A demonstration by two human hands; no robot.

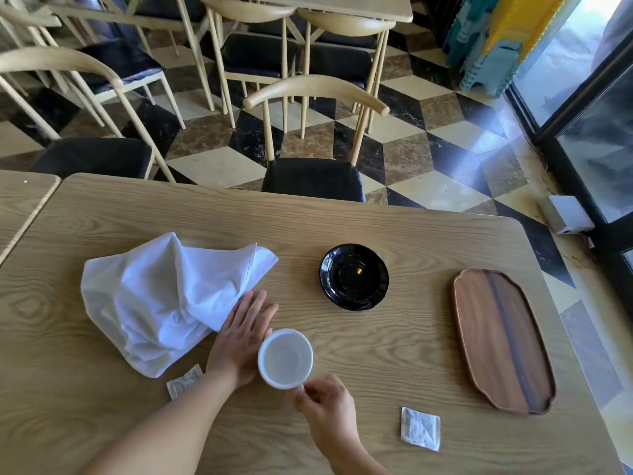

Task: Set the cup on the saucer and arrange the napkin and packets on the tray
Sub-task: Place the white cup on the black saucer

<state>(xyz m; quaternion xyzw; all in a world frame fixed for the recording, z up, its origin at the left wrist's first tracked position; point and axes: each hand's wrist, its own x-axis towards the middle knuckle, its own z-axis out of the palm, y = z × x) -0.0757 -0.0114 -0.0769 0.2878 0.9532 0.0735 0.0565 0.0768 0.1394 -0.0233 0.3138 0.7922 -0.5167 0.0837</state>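
near the table's front edge, the right hand [325,406] pinches the handle of the white cup [285,358], which looks rigid, light and breakable; the handle seems the surest hold. the left hand [241,341] lies flat, fingers spread, holding nothing. the black saucer [354,276] waits apart.

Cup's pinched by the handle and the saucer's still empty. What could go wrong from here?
1. The right hand grips the cup only at its small handle, so it may tilt or swing on the way to the saucer.
2. The left hand lies flat against the cup, touching the napkin; lifting could snag the cloth.
3. One packet sits half hidden beside the left forearm and could be brushed away.
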